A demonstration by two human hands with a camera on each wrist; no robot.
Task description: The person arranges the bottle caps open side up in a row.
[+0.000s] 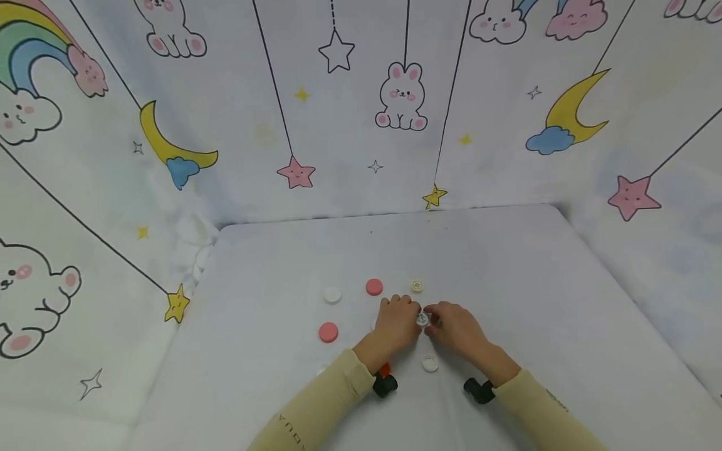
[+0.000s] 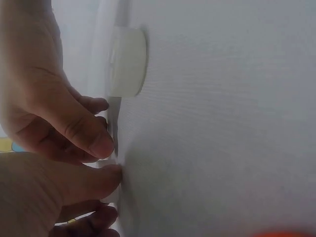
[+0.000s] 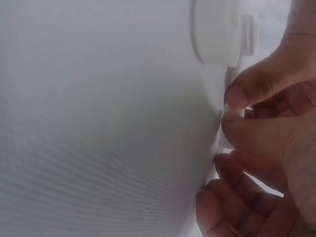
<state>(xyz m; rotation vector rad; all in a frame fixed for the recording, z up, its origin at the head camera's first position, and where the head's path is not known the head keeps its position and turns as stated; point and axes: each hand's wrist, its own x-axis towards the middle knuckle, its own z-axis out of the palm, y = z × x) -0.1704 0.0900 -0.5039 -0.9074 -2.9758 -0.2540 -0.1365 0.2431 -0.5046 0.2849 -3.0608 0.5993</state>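
Over the table [image 1: 271,263], my left hand [image 1: 399,322] and right hand [image 1: 455,327] meet at a small white round disc [image 1: 422,320]. Both hands have curled fingers, with fingertips pinching it from either side. In the left wrist view, the left thumb [image 2: 101,181] lies just below the right thumb [image 2: 94,140] at the disc's edge, close over the tabletop. The right wrist view shows the disc's pale edge [image 3: 226,140] beside the right hand's fingertips; the fingers cover most of it. A second white disc [image 1: 430,363] lies nearer me, and a yellowish disc [image 1: 417,285] beyond the hands.
Left of the hands lie two red discs [image 1: 328,332] and a white disc [image 1: 333,295]. An orange-red piece [image 1: 385,369] shows partly under my left wrist. Black wrist cameras [image 1: 479,391] hang below both sleeves. A cartoon-printed cloth [image 1: 350,125] stands behind the table.
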